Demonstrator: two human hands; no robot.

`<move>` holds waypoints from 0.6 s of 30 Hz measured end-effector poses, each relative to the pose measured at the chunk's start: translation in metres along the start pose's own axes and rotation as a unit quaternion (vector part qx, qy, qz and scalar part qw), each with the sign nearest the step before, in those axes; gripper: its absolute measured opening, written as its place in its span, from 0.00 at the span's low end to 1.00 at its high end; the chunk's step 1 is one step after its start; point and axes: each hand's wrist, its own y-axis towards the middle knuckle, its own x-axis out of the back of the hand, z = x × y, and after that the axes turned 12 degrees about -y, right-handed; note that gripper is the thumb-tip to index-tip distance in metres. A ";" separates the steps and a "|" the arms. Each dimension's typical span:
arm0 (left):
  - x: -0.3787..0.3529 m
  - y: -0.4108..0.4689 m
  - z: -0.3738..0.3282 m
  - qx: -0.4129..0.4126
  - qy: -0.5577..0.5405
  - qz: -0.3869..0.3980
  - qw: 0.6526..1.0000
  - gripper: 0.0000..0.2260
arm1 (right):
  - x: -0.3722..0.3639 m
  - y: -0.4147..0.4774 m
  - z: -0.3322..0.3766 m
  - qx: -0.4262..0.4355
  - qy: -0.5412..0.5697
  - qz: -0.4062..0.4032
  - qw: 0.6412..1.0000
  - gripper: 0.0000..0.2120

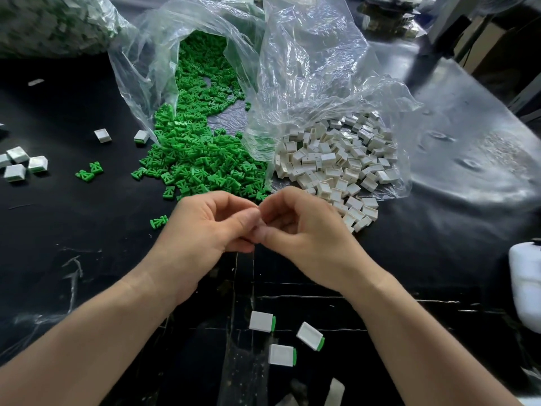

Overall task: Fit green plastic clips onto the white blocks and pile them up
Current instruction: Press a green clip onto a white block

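Green clips spill from a clear bag in a heap just beyond the left hand. One loose clip lies on the black desk just beside that hand's outer edge. Beyond the right hand, white blocks lie heaped in the mouth of a second clear bag, the nearest ones close to its knuckles. Both hands are raised over the desk with fingers curled and fingertips meeting. Whatever sits between them is hidden, so I cannot tell what they grip. Nearer the person than the hands, between the forearms, three fitted blocks lie apart, each with a green end showing. More such blocks cluster far out beyond the left hand.
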 end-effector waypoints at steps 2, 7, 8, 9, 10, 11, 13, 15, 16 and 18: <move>0.004 0.003 -0.002 -0.011 -0.034 -0.032 0.999 0.03 | -0.001 0.003 -0.004 -0.008 -0.038 -0.031 0.999 0.05; 0.007 0.006 -0.004 -0.010 -0.085 -0.034 0.996 0.05 | -0.013 0.006 -0.013 0.058 -0.325 -0.003 0.944 0.11; 0.007 0.005 -0.004 -0.015 -0.084 -0.024 0.996 0.05 | -0.013 0.006 -0.013 0.062 -0.334 -0.001 0.941 0.10; 0.006 0.005 -0.004 -0.020 -0.082 -0.017 0.996 0.05 | -0.013 0.006 -0.012 0.061 -0.332 -0.004 0.941 0.07; 0.006 0.005 -0.003 -0.028 -0.076 -0.013 0.997 0.07 | -0.011 0.006 -0.012 0.061 -0.324 -0.008 0.944 0.04; 0.006 0.004 -0.003 -0.036 -0.068 -0.011 0.997 0.09 | -0.010 0.006 -0.011 0.061 -0.315 -0.012 0.947 0.03; 0.006 0.004 -0.004 -0.054 -0.041 -0.012 0.998 0.10 | -0.009 0.005 -0.012 0.056 -0.283 -0.012 0.957 0.05; 0.005 0.003 -0.004 -0.067 -0.019 -0.009 0.998 0.10 | -0.006 0.005 -0.012 0.037 -0.209 -0.029 0.977 0.05; 0.005 0.002 -0.004 -0.072 -0.010 -0.005 0.997 0.11 | -0.002 0.005 -0.011 0.024 -0.159 -0.040 0.986 0.06; 0.004 0.002 -0.004 -0.073 0.009 0.001 0.997 0.12 | 0.004 0.004 -0.009 -0.005 -0.049 -0.060 0.997 0.08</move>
